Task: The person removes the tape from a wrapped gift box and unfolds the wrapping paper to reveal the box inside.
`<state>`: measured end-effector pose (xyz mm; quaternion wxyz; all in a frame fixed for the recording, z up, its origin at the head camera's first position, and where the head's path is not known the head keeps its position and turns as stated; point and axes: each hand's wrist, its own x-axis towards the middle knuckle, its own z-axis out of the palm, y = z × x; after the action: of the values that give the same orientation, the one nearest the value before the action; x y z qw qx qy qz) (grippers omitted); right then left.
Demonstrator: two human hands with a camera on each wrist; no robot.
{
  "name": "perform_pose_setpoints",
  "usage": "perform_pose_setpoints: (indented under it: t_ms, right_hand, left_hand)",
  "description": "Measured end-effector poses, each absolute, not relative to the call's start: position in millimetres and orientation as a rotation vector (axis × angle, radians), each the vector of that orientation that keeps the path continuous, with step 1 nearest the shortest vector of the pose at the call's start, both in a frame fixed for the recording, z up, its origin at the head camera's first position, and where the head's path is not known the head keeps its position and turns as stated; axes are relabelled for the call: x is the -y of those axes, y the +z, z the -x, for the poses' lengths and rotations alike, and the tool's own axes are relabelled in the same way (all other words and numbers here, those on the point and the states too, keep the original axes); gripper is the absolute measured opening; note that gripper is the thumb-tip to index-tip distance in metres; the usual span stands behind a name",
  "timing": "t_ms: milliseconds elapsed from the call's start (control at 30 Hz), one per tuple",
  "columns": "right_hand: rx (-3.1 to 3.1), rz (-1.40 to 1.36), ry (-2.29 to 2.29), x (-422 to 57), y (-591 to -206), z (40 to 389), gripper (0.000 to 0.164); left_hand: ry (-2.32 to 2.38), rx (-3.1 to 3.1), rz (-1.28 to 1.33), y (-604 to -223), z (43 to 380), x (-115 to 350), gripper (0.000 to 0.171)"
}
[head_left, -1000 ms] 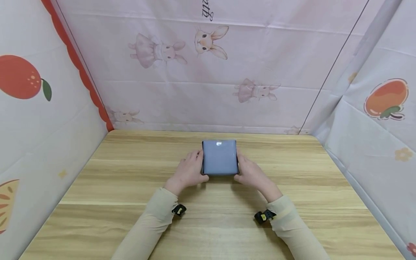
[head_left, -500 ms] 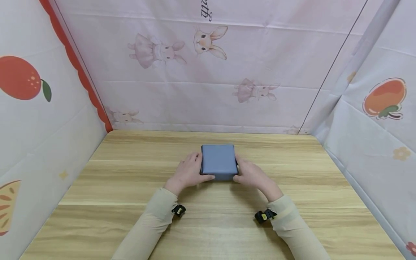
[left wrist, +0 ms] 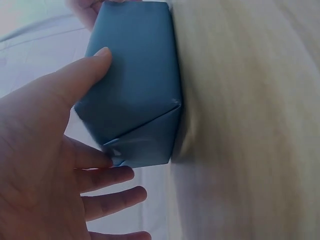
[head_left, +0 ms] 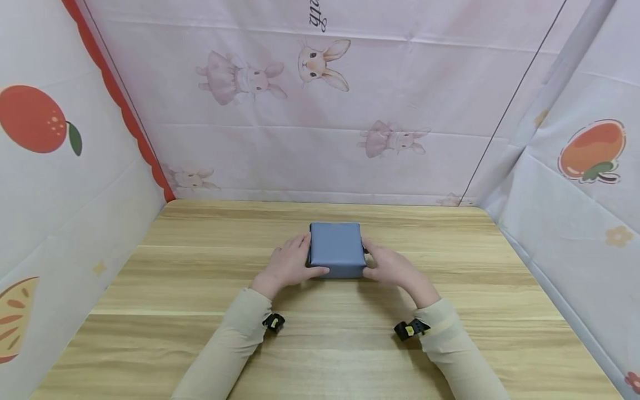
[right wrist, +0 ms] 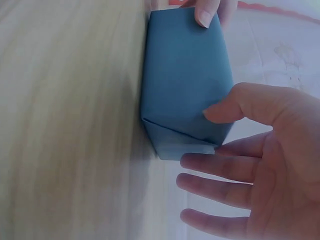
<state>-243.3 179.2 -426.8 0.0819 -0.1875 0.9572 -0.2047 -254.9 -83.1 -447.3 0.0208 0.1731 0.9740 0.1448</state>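
Note:
A box wrapped in blue-grey paper [head_left: 337, 244] sits flat near the far side of the wooden table, with folded paper at its ends. My left hand [head_left: 289, 262] is at its left end: the thumb lies along the front face and the index finger meets the folded end, while the other fingers spread out straight in the left wrist view. On the right end, my right hand [head_left: 392, 268] has its thumb tip at the front corner. Its fingers [right wrist: 220, 192] reach out straight and spread beside the folded end in the right wrist view.
The wooden table [head_left: 330, 344] extends on all sides of the box. Behind it hangs a pink cloth [head_left: 300, 161] printed with rabbits, and fruit-printed white cloths [head_left: 565, 222] stand at both sides. Each wrist wears a small black camera [head_left: 411, 330].
The box has tipped from a tilted pose to lying level, showing its front face, and come slightly nearer. My right hand has since shifted a little to the right, away from the box's end.

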Motion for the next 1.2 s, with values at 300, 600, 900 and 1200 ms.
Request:
perform_pose_setpoints:
  t_ms: [300, 600, 900, 1200]
  right_hand:
    - [-2.875, 0.665, -0.640, -188.2, -419.3, 242.3, 0.076]
    - [-2.875, 0.673, -0.643, -191.9, -412.4, 241.0, 0.069]
    - [-2.888, 0.688, -0.705, -191.8, -407.8, 239.0, 0.062]
    - [-2.958, 0.718, -0.736, -187.1, -405.6, 239.7, 0.054]
  left_hand:
    - [0.445, -3.008, -0.574, -434.2, 251.8, 92.0, 0.100]
    - [0.358, -3.073, -0.629, -425.8, 251.1, 93.2, 0.087]
    - [0.346, -3.121, -0.700, -426.9, 249.4, 94.0, 0.080]
    - [0.351, -3.161, -0.774, -430.9, 252.3, 93.2, 0.073]
